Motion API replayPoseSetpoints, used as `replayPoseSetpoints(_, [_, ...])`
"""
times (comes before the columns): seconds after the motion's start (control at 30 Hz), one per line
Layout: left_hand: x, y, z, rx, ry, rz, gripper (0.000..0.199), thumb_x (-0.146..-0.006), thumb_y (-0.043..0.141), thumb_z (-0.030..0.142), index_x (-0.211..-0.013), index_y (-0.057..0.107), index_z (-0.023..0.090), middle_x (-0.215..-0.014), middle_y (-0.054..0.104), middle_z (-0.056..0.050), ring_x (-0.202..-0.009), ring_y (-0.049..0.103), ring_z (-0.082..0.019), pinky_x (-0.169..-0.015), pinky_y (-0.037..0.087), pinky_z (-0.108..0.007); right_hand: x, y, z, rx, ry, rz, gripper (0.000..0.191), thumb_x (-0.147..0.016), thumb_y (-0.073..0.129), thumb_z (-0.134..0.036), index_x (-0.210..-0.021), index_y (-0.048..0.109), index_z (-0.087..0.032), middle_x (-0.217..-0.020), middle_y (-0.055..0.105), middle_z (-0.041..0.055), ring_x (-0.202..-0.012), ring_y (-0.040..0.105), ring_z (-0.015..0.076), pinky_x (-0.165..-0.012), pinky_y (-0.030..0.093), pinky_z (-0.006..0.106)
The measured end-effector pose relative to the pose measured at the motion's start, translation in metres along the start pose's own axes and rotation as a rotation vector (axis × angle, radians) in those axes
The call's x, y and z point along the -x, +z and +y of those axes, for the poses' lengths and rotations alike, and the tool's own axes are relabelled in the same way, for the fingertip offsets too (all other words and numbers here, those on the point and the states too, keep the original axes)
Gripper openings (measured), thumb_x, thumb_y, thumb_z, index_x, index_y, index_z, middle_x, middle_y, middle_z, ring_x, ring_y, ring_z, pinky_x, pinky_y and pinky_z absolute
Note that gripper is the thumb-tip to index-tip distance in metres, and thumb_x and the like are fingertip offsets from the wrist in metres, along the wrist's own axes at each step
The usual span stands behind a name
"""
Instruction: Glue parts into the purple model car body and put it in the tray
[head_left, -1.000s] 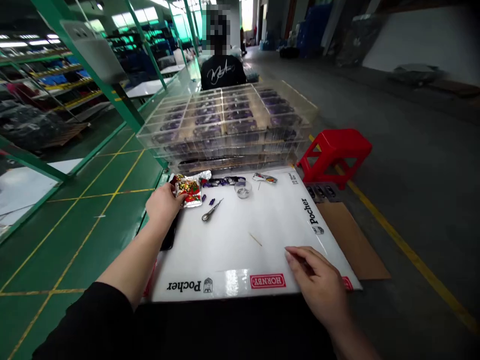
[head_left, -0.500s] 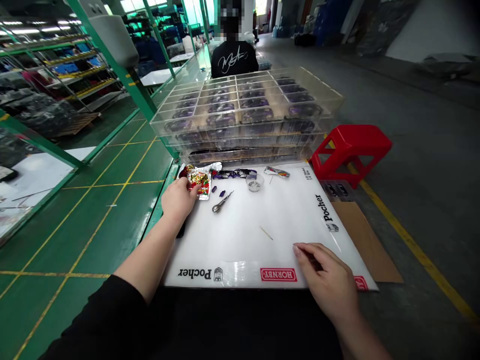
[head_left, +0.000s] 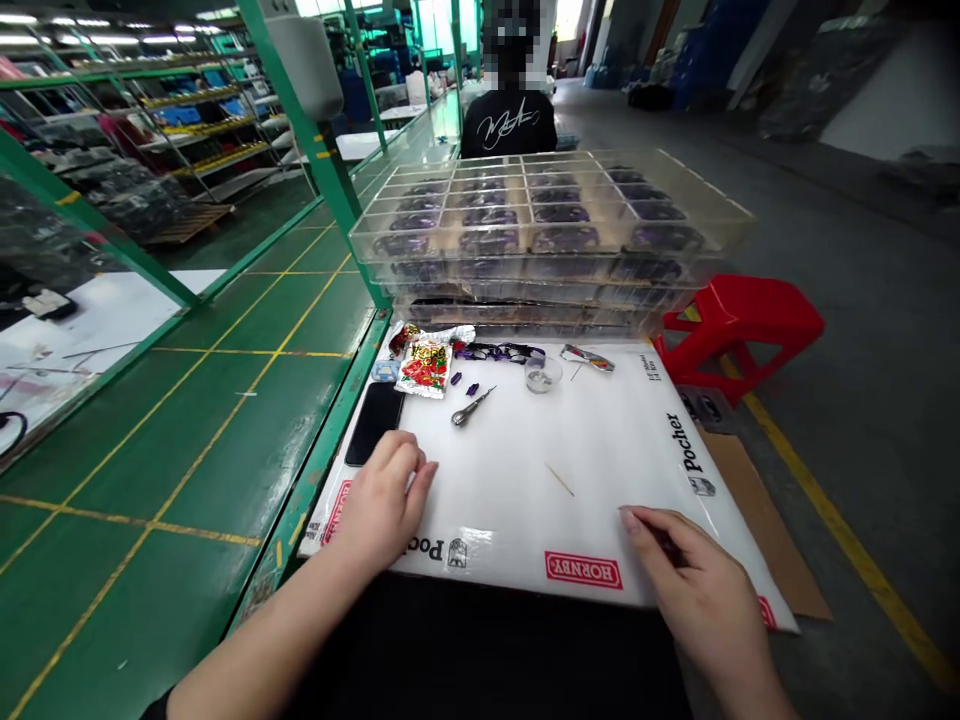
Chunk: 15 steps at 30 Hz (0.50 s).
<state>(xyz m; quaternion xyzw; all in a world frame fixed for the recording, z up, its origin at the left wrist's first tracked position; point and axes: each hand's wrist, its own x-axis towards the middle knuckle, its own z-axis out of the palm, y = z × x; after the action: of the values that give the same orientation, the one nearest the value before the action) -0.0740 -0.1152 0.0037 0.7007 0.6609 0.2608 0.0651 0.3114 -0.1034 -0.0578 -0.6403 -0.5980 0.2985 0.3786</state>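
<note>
My left hand (head_left: 382, 505) rests curled on a white printed board (head_left: 570, 500) marked Pocher and Hornby, just below a black smartphone (head_left: 373, 424) and touching nothing else I can see. My right hand (head_left: 697, 570) lies near the board's front right, pinching a small dark object (head_left: 664, 545) that my fingers mostly hide. Further back on the board are a red and yellow foil packet (head_left: 424, 367), a small metal-handled tool (head_left: 472, 406), a clear dish (head_left: 543, 374), purple pieces (head_left: 465, 385) and a thin wooden stick (head_left: 559, 480).
Stacked clear trays of purple model cars (head_left: 547, 230) stand behind the board. A red plastic stool (head_left: 739, 335) and a cardboard sheet (head_left: 757, 510) lie to the right. A person in a black shirt (head_left: 510, 125) sits beyond the trays. A green bench (head_left: 255, 430) runs along the left.
My left hand has left the foil packet and moved toward me, uncovering the smartphone. The packet stays in place. My right hand has shifted little, and the view has swung slightly.
</note>
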Motion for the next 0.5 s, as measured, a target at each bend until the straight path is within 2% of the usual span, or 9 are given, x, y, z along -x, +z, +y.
replayPoseSetpoints(0.1, [-0.004,0.007,0.019,0.056,0.091,-0.077,0.028,-0.118,0.047,0.031,-0.093,0.057,0.025,-0.110,0.070,-0.010,-0.095,0.069,-0.023,-0.085,0.054,-0.036,-0.011,-0.001,-0.004,-0.037,0.034,-0.045,0.057,-0.096,0.079,-0.078,-0.108,0.091,-0.023,-0.106,0.083,0.0080,-0.092,0.079,0.0305,-0.082,0.067,0.037])
replayPoseSetpoints(0.2, [-0.028,0.012,0.035,0.052,0.162,-0.167,0.037,-0.118,0.048,0.034,-0.083,0.055,0.024,-0.092,0.068,-0.005,-0.084,0.065,-0.022,-0.077,0.048,-0.035,-0.031,0.001,-0.023,-0.067,-0.029,-0.071,0.054,-0.099,0.080,-0.076,-0.108,0.090,-0.023,-0.098,0.082,0.0070,-0.080,0.075,0.0266,-0.076,0.065,0.035])
replayPoseSetpoints(0.37, [-0.094,0.009,0.051,0.070,0.224,-0.172,0.054,-0.115,0.060,0.048,-0.068,0.050,0.023,-0.067,0.058,-0.001,-0.066,0.054,-0.020,-0.065,0.031,-0.034,-0.082,0.011,-0.086,-0.065,-0.377,-0.013,0.032,-0.111,0.076,-0.054,-0.105,0.088,-0.024,-0.098,0.080,0.0038,-0.080,0.072,0.0214,-0.071,0.058,0.031])
replayPoseSetpoints(0.5, [-0.134,0.005,0.042,0.077,0.133,-0.005,0.052,-0.117,0.054,0.047,-0.070,0.053,0.024,-0.065,0.058,-0.001,-0.062,0.050,-0.020,-0.065,0.028,-0.034,-0.120,0.024,-0.131,-0.065,-0.663,0.124,0.014,-0.112,0.076,-0.030,-0.104,0.085,-0.022,-0.097,0.079,0.0019,-0.080,0.070,0.0179,-0.066,0.055,0.027])
